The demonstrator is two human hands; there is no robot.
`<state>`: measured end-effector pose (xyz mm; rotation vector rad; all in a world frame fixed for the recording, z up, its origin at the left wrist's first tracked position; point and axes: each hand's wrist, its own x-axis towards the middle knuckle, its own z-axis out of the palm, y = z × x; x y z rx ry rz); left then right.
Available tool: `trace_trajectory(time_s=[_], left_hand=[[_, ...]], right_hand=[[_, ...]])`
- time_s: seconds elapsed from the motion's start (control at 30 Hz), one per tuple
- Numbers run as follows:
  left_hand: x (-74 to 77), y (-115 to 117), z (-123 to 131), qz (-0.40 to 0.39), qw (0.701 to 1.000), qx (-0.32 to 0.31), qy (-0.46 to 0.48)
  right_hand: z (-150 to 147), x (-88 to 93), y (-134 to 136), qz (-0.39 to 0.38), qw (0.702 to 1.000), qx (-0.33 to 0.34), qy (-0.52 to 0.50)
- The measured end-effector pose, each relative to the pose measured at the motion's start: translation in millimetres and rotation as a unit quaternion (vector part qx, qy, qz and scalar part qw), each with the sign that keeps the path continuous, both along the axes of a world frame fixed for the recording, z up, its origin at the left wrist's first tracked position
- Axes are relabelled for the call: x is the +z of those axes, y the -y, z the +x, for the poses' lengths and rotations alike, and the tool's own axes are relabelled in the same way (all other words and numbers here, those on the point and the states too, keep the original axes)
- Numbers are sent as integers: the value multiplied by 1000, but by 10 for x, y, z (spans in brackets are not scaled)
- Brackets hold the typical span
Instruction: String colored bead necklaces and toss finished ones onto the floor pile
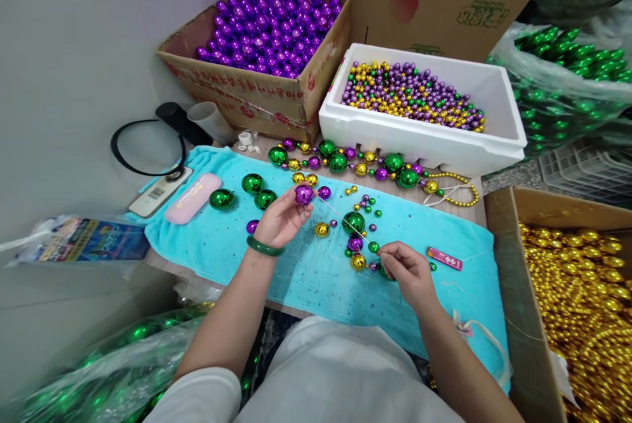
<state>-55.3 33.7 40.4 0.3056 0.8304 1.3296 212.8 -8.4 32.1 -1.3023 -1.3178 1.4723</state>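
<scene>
My left hand [282, 218], with a green bangle on the wrist, pinches a large purple bead [303, 194] above the turquoise towel [306, 272]. A thin needle [348, 220] runs from that bead down to my right hand [407, 272], which grips its lower end. Small threaded beads, green [374, 247], gold [358, 262] and purple [354, 243], sit on the string near my right fingers. Loose green balls [253, 183] and a large green ball [353, 222] lie on the towel.
A finished bead strand [365, 163] lies along the towel's far edge. Behind it stand a white foam box of small mixed beads [419, 137] and a cardboard box of purple beads [269, 28]. A box of gold beads [582, 304] is at right, and bags of green beads [567, 68] at the far right.
</scene>
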Motion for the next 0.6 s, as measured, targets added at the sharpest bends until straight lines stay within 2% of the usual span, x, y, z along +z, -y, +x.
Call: trace_trajectory(time_s=[0.2, 0.4, 0.6], left_hand=[[-26, -17, 41, -2, 1000, 23, -5], [-9, 8, 58, 14, 999, 26, -18], [44, 60, 158, 59, 995, 24, -78]], right_hand=[[8, 30, -11, 16, 999, 31, 13], [-7, -28, -6, 11, 1000, 18, 19], [-21, -36, -12, 17, 999, 12, 26]])
